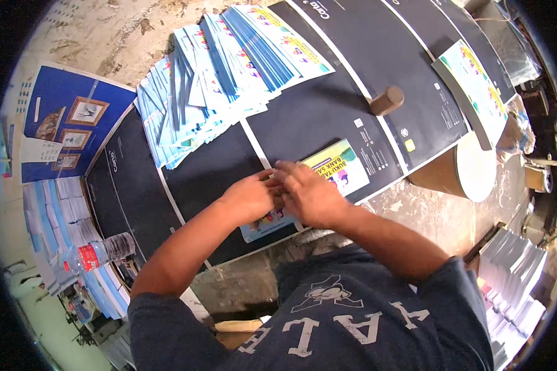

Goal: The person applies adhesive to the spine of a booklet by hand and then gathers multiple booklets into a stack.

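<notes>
An opened booklet with a yellow, green and blue printed cover (351, 173) lies on the black-covered table near its front edge. My left hand (252, 196) and my right hand (309, 193) meet over its middle. The right hand lies on the cover with its fingers spread and slightly bent. Partly hidden behind it, the left hand's fingers stretch across the booklet toward the right hand. A lower corner of the booklet (271, 230) shows below my hands.
Overlapping light-blue booklets (213, 80) spread over the table's far left. A brown cylindrical block (387, 101) stands right of centre, with a booklet stack (476, 89) at the right edge. Beside the table are a round drum (470, 170), a plastic bottle (99, 253) and paper stacks (513, 266).
</notes>
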Demonstrator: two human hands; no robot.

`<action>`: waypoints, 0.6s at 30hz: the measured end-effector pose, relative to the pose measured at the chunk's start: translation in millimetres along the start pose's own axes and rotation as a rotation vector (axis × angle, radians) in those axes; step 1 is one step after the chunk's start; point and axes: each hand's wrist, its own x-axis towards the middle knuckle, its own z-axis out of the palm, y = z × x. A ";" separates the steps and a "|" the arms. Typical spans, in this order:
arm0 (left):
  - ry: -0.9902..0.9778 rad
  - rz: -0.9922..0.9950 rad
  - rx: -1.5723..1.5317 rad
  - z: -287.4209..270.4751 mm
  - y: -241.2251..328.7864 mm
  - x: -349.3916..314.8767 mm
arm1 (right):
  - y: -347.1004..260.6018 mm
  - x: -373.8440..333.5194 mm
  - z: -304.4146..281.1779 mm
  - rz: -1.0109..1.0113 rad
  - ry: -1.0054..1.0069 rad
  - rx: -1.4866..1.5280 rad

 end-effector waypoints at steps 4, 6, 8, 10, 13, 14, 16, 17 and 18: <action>-0.133 -0.009 0.022 5.9 -1.6 1.7 | 1.0 1.0 18.5 0.154 -0.021 0.113; -0.020 -0.027 0.008 16.2 -5.4 1.4 | 6.1 4.6 19.2 0.171 -0.076 0.072; -0.005 -0.040 -0.099 22.3 -7.3 1.0 | 5.4 1.3 19.5 0.155 -0.074 0.122; 0.006 -0.060 -0.205 23.3 -5.4 -1.9 | 6.2 -2.7 19.7 0.126 -0.114 0.078; -0.008 -0.014 -0.080 8.3 -11.2 -7.0 | 7.7 1.8 28.8 0.099 -0.116 0.044; -0.006 -0.039 -0.077 10.0 -10.4 -15.9 | 6.9 3.8 30.2 0.074 -0.121 0.046; 0.253 -0.153 -0.067 19.6 -2.0 -35.0 | 7.5 3.1 32.9 0.112 -0.229 -0.184; 0.328 -0.240 -0.153 24.6 6.1 -44.2 | 6.8 4.4 30.0 0.092 -0.225 -0.205; 0.328 -0.278 -0.150 26.7 19.5 -47.5 | 3.8 4.7 31.0 0.081 -0.274 -0.336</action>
